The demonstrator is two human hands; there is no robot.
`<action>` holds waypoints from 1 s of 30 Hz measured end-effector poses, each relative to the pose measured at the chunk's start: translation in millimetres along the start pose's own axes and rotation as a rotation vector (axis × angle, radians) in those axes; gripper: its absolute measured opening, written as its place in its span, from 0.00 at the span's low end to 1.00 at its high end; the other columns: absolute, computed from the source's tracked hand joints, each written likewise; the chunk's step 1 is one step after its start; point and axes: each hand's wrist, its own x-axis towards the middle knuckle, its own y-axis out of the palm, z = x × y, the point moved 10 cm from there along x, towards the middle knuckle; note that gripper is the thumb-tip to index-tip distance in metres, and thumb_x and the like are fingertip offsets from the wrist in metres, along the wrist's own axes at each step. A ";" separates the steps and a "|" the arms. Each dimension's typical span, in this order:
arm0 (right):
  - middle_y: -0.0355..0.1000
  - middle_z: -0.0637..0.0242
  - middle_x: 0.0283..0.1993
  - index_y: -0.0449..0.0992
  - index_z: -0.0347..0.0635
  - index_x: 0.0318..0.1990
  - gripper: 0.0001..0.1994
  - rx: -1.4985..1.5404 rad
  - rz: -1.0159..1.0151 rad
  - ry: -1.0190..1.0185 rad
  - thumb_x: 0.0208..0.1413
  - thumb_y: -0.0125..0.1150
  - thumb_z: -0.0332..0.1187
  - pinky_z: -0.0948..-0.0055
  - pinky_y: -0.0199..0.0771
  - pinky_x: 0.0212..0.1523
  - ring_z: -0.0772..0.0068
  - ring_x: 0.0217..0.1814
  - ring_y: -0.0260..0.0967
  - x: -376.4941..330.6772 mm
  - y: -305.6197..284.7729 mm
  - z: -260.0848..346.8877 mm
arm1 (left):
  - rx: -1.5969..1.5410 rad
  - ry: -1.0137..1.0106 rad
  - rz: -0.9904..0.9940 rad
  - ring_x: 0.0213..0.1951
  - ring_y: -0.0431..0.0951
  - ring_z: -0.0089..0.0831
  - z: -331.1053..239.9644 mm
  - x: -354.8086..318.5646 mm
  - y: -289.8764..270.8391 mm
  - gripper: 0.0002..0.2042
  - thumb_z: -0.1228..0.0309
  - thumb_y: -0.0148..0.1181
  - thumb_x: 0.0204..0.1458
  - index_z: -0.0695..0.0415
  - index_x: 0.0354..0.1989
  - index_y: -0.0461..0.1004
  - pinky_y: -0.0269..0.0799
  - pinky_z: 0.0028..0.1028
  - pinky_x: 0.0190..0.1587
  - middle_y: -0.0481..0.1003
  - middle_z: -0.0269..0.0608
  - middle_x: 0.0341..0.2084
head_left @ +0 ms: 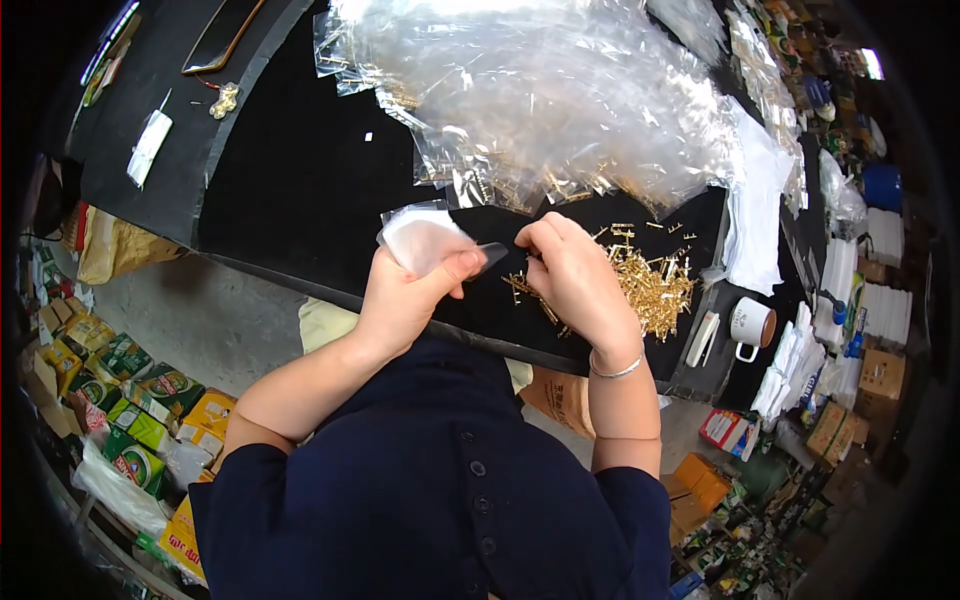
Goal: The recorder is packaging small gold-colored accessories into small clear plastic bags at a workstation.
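Note:
My left hand [402, 300] is closed on a small clear plastic bag [424, 240] with a whitish middle, its thumb pressed on top. Just to the right, my right hand [580, 272] has its fingers pinched together near the bag's corner. What sits between those fingertips, if anything, is hidden. Beside and partly behind the right hand lies a heap of small gold-coloured metal pieces [655, 295] on the black tabletop [300, 190]. Farther back, a large pile of filled clear plastic bags [560, 90] spreads over the table, gold pieces showing along its near edge.
At the right stand a white mug [750, 325] and a white stapler-like tool [703, 338]. Long white sheets [752, 200] hang near the right edge. On the left are a white packet [150, 148] and a small gold ornament [225, 100]. Colourful cartons [130, 460] crowd the floor.

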 end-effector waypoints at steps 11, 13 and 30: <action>0.70 0.66 0.32 0.77 0.35 0.35 0.07 0.774 -0.222 0.254 0.48 0.59 0.17 0.78 0.71 0.29 0.76 0.28 0.69 -0.9 -22.2 -16.8 | 0.002 -0.035 -0.010 0.24 0.72 0.21 0.5 -1.8 3.2 0.06 0.75 0.64 0.52 0.63 0.34 0.75 0.67 0.19 0.25 0.76 0.40 0.28; 0.71 0.66 0.33 0.77 0.35 0.35 0.07 0.670 -0.123 0.251 0.48 0.60 0.17 0.78 0.71 0.30 0.77 0.28 0.69 -0.5 -9.3 -14.9 | -0.008 -0.036 -0.029 0.24 0.72 0.21 -1.2 -2.8 0.8 0.06 0.75 0.64 0.52 0.64 0.35 0.75 0.67 0.19 0.25 0.76 0.40 0.29; 0.71 0.62 0.38 0.75 0.39 0.41 0.15 0.157 0.101 -0.142 0.43 0.62 0.18 0.72 0.73 0.37 0.64 0.39 0.71 4.9 29.6 70.9 | 0.006 0.124 -0.144 0.29 0.73 0.21 -25.2 -9.1 -38.2 0.07 0.74 0.63 0.54 0.63 0.38 0.73 0.66 0.17 0.25 0.75 0.40 0.32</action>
